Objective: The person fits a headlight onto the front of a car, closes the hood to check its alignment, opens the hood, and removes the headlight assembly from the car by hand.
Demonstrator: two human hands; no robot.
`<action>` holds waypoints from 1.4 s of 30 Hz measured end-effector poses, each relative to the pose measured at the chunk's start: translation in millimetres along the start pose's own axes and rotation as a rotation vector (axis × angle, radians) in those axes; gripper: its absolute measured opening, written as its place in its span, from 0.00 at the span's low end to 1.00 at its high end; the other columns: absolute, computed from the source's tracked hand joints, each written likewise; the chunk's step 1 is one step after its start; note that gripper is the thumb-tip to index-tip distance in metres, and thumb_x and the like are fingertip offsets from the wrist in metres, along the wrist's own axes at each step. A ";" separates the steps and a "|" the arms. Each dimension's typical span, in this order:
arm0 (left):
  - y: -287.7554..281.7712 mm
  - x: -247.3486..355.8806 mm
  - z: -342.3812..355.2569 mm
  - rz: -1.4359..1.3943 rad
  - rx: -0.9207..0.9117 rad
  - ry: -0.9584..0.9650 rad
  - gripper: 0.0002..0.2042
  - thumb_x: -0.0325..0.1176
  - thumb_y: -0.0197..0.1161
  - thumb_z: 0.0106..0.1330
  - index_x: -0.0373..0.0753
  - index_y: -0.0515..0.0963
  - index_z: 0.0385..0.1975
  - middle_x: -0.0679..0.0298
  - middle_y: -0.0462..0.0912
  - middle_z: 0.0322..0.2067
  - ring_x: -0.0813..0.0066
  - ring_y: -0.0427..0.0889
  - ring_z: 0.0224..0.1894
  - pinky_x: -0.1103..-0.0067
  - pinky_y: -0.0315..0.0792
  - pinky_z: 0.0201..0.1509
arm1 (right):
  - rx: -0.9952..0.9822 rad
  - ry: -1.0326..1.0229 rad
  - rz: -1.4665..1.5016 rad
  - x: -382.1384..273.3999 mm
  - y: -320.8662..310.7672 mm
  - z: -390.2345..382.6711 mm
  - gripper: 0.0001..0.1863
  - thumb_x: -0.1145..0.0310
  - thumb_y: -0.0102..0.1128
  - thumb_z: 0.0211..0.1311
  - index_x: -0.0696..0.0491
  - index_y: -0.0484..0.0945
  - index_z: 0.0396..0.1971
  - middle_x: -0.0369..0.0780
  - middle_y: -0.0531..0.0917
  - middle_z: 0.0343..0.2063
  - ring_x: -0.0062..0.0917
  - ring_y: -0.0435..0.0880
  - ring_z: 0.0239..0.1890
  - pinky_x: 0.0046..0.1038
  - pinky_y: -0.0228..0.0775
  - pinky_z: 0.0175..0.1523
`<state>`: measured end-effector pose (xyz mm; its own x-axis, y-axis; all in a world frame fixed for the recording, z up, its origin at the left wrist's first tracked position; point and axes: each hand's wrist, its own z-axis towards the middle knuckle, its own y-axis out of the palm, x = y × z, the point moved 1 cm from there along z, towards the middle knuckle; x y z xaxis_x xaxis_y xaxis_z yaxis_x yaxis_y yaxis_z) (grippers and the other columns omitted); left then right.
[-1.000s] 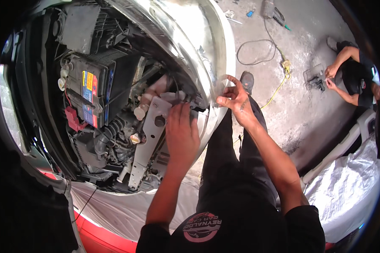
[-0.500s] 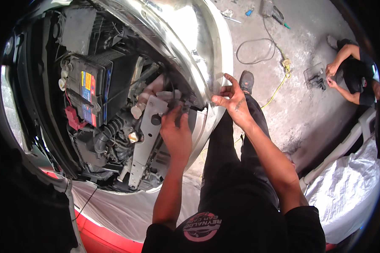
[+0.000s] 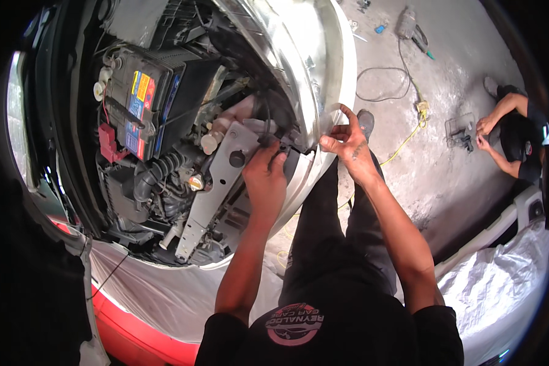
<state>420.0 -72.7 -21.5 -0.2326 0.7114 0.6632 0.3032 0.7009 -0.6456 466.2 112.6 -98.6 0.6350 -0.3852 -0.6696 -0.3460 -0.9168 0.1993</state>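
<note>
My left hand (image 3: 265,177) reaches into the engine bay, fingers curled at a small dark part behind the headlight; what they hold is partly hidden. My right hand (image 3: 354,155) grips the outer edge of the clear headlight (image 3: 299,49), thumb toward its inner corner and fingers bent over the rim. Beside my left hand is a grey metal panel (image 3: 226,165) with a round black knob. Further left sit a battery (image 3: 149,91) with a coloured label, a red terminal cover (image 3: 111,143) and a black corrugated hose (image 3: 158,174).
On the concrete floor lie a power tool (image 3: 412,30), looped cable (image 3: 384,94) and yellow cord (image 3: 402,146). A co-worker (image 3: 509,134) crouches at right, hands at a grey part (image 3: 460,137). Crinkled plastic sheeting (image 3: 494,287) covers something lower right; red bodywork (image 3: 134,329) shows lower left.
My left fingers have gone from extended along the panel's edge to curled at the dark part behind the headlight. My right hand keeps its grip. The whole view has shifted slightly.
</note>
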 end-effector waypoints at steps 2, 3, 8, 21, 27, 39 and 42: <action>0.5 -2.2 0.3 -0.010 0.018 0.096 0.12 0.22 0.65 0.61 0.28 0.83 0.44 0.52 0.86 0.38 0.61 0.84 0.41 0.73 0.74 0.50 | -0.027 -0.016 0.025 5.4 -1.5 3.5 0.53 0.64 0.77 0.53 0.58 0.49 0.73 0.48 0.74 0.44 0.31 0.80 0.45 0.31 0.80 0.48; 0.4 -4.9 0.9 -0.014 0.027 0.091 0.12 0.22 0.65 0.61 0.28 0.83 0.44 0.52 0.86 0.38 0.61 0.84 0.41 0.73 0.74 0.50 | -0.035 -0.015 0.017 5.9 -2.1 4.6 0.53 0.64 0.77 0.53 0.58 0.49 0.73 0.48 0.74 0.44 0.31 0.80 0.45 0.31 0.80 0.48; -1.1 -8.0 4.4 0.143 -0.011 0.276 0.13 0.21 0.65 0.59 0.29 0.82 0.44 0.51 0.81 0.30 0.53 0.80 0.34 0.67 0.72 0.39 | -0.060 0.021 0.008 5.1 -5.1 6.8 0.52 0.65 0.76 0.55 0.58 0.48 0.73 0.48 0.74 0.44 0.32 0.81 0.45 0.32 0.83 0.47; -7.8 -14.8 9.0 0.118 -0.066 0.337 0.12 0.25 0.65 0.62 0.33 0.82 0.45 0.51 0.83 0.34 0.51 0.82 0.34 0.66 0.75 0.38 | -0.076 -0.005 -0.071 0.6 -8.0 11.4 0.55 0.60 0.77 0.54 0.59 0.47 0.73 0.49 0.77 0.42 0.31 0.83 0.39 0.30 0.83 0.44; -2.6 -21.9 -9.5 0.105 0.073 0.238 0.08 0.26 0.65 0.63 0.29 0.82 0.40 0.52 0.85 0.34 0.56 0.84 0.33 0.71 0.76 0.39 | -0.129 0.015 -0.150 -7.3 -16.8 15.4 0.59 0.59 0.78 0.52 0.57 0.43 0.75 0.48 0.79 0.36 0.30 0.84 0.35 0.29 0.82 0.42; -3.7 -21.3 5.7 0.106 0.002 0.273 0.07 0.25 0.66 0.62 0.28 0.81 0.36 0.52 0.84 0.30 0.59 0.83 0.29 0.73 0.75 0.34 | -0.107 -0.018 -0.139 -4.0 -13.7 16.0 0.59 0.58 0.79 0.52 0.54 0.44 0.75 0.48 0.78 0.39 0.30 0.84 0.38 0.29 0.81 0.44; -29.0 6.3 16.5 0.326 -0.110 0.274 0.08 0.25 0.67 0.61 0.28 0.81 0.38 0.52 0.84 0.30 0.60 0.83 0.28 0.72 0.75 0.35 | -0.122 0.009 -0.130 -9.8 -8.4 16.1 0.59 0.58 0.79 0.51 0.54 0.44 0.75 0.46 0.79 0.36 0.28 0.83 0.38 0.29 0.80 0.43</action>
<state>394.5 -87.7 -4.9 0.1410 0.8444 0.5168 0.4203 0.4215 -0.8035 451.7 125.8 -105.2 0.6755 -0.2628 -0.6889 -0.1745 -0.9648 0.1969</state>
